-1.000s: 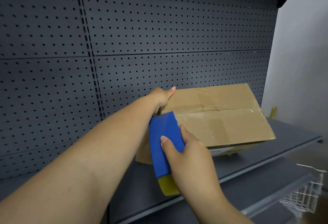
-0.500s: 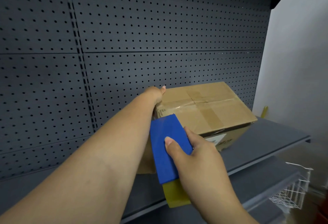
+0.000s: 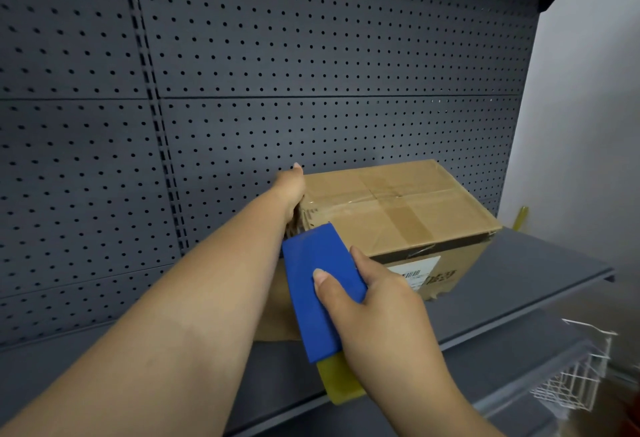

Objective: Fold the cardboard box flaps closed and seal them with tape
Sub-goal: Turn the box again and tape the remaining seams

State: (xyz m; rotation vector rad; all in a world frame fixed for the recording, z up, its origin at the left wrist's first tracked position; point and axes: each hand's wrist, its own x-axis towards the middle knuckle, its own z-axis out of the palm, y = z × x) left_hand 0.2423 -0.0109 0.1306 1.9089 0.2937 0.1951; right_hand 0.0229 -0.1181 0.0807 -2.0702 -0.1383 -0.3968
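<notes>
Cardboard box (image 3: 398, 208), centre frame: brace with left hand (image 3: 291, 187) gripping its corner; draw blue tape dispenser (image 3: 322, 284), clasped in right hand (image 3: 377, 312), straight along seam.

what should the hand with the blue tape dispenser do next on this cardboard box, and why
Probably draw the blue tape dispenser further toward the person and down over the near end of the brown cardboard box. The right hand grips it at that end, the flaps lie shut with glossy tape along the top seam, and the left hand steadies the far-left corner. That would likely anchor the strip.
</notes>
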